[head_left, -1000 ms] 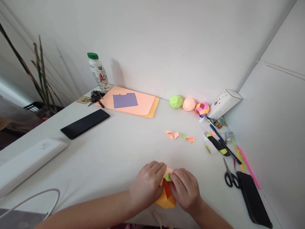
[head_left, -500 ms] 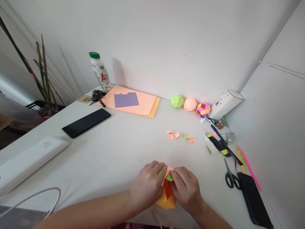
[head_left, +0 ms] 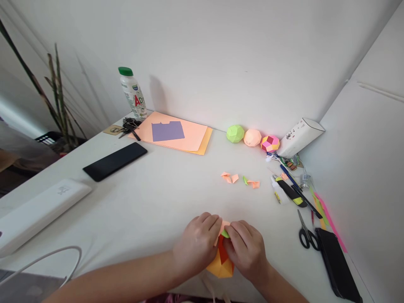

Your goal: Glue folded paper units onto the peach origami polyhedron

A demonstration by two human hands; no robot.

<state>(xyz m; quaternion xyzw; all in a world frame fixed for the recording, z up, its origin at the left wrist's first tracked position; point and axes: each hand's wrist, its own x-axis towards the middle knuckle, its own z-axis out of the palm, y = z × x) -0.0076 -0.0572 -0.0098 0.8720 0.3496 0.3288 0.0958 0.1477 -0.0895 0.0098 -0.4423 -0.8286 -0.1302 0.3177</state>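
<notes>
Near the front edge of the white table, my left hand and my right hand are closed on opposite sides of a folded paper model. Its lower part is yellow-orange, with a red-orange panel above, and peach and green paper at the top between my fingertips. My fingers cover much of its sides. Beyond my hands lie small peach folded paper pieces and a green piece beside another peach one.
Three faceted paper balls, one green, stand by the wall. Scissors, a cutter, a glue bottle and a black case lie at right. A phone, paper sheets and a bottle are at left.
Both hands keep their grip on the paper model, almost unmoved. The camera view has shifted very slightly.
</notes>
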